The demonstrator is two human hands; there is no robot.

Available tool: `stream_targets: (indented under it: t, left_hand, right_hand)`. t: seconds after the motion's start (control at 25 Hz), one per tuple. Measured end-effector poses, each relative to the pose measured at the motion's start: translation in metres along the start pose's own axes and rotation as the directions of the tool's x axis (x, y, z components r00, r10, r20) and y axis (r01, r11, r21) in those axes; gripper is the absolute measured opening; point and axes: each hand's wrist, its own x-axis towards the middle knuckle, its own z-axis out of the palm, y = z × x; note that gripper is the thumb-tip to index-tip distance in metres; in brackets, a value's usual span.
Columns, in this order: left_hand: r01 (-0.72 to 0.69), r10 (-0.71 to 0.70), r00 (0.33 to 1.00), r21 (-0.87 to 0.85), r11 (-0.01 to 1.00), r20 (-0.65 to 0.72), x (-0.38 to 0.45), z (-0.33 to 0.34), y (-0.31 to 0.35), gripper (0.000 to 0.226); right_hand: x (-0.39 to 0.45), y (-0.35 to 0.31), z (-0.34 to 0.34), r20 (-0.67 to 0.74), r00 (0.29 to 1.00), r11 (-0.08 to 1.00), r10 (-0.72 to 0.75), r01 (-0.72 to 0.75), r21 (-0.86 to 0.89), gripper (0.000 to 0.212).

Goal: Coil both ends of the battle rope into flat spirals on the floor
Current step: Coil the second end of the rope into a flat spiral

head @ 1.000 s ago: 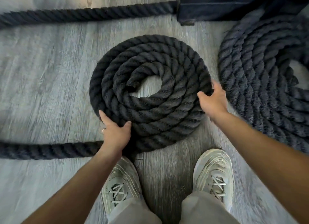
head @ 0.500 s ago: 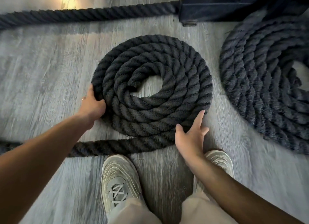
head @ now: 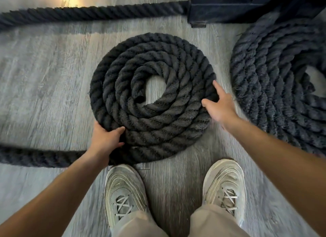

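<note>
A thick black battle rope lies in a flat spiral coil (head: 153,99) on the floor in front of my feet. Its loose tail (head: 35,157) runs off to the left from the coil's near edge. My left hand (head: 107,139) grips the outermost turn at the coil's lower left, thumb laid over the rope. My right hand (head: 218,106) touches the coil's right edge with fingers straight and spread. A second, larger spiral coil (head: 275,88) lies to the right, partly cut off by the frame.
A straight run of rope (head: 88,12) crosses the far floor to a dark metal base (head: 229,7) at the top right. My two grey shoes (head: 125,192) (head: 225,185) stand just short of the coil on grey wood-look flooring (head: 44,77).
My left hand has slid from the coil's left edge down to its lower left. My right hand has moved from the near edge up to the right edge.
</note>
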Motion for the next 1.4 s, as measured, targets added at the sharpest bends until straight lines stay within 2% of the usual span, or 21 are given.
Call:
stream_targets:
  t: [0.12,0.2,0.32,0.48,0.52,0.64,0.72,0.84,0.96,1.12,1.28,1.4]
  left_hand:
    - [0.075,-0.072,0.994,0.043,0.996,-0.084,0.014,0.0,0.016,0.063]
    - [0.009,0.011,0.991,0.147,0.989,-0.133,0.027,-0.006,0.032,0.077]
    - [-0.147,0.159,0.985,0.157,0.977,-0.069,0.044,-0.012,0.06,0.075]
    - [-0.158,0.159,0.987,0.293,0.943,0.019,0.05,-0.019,0.066,0.07]
    - [-0.157,0.159,0.987,0.28,0.947,0.016,0.048,-0.02,0.061,0.066]
    - [-0.083,0.084,0.996,0.067,0.994,-0.019,0.032,-0.01,0.045,0.04]
    - [-0.015,0.016,1.0,-0.011,1.0,0.015,0.014,0.003,0.03,0.031]
    - [0.039,-0.032,0.995,-0.072,0.997,0.095,-0.01,0.02,0.008,0.043]
    - [0.06,-0.051,0.996,-0.133,0.989,0.073,-0.013,0.025,0.008,0.055]
    - [0.008,-0.007,0.996,0.017,1.0,-0.093,0.014,0.001,0.043,0.088]
    - [-0.071,0.073,0.997,0.132,0.989,-0.008,0.038,-0.016,0.079,0.078]
    - [-0.125,0.12,0.992,0.198,0.972,0.04,0.042,-0.009,0.081,0.07]
  right_hand:
    - [-0.043,0.016,0.04,-0.178,0.983,0.999,0.041,-0.035,0.035,0.077]
    - [-0.082,0.029,0.067,-0.218,0.974,0.997,0.058,-0.045,0.065,0.082]
    - [-0.11,0.039,0.086,-0.156,0.983,0.992,0.102,-0.09,0.083,0.09]
    - [-0.098,0.037,0.08,-0.079,0.989,0.992,0.124,-0.124,0.005,0.092]
    - [-0.092,0.037,0.076,-0.071,0.993,0.996,0.094,-0.094,-0.007,0.092]
    - [-0.06,0.033,0.051,-0.056,0.998,0.999,0.004,-0.007,-0.052,0.087]
    - [-0.021,0.024,0.027,-0.033,0.999,0.996,0.007,-0.01,-0.084,0.083]
    - [0.023,0.004,-0.002,-0.056,0.997,0.991,0.059,-0.066,-0.117,0.074]
    - [0.012,0.006,0.005,-0.133,0.99,0.996,0.044,-0.053,-0.068,0.067]
    - [-0.072,0.039,0.046,-0.181,0.98,0.996,0.083,-0.088,-0.018,0.078]
    - [-0.115,0.046,0.073,-0.124,0.987,0.995,0.101,-0.099,0.025,0.095]
    - [-0.112,0.042,0.079,-0.077,0.986,0.988,0.15,-0.147,0.041,0.095]
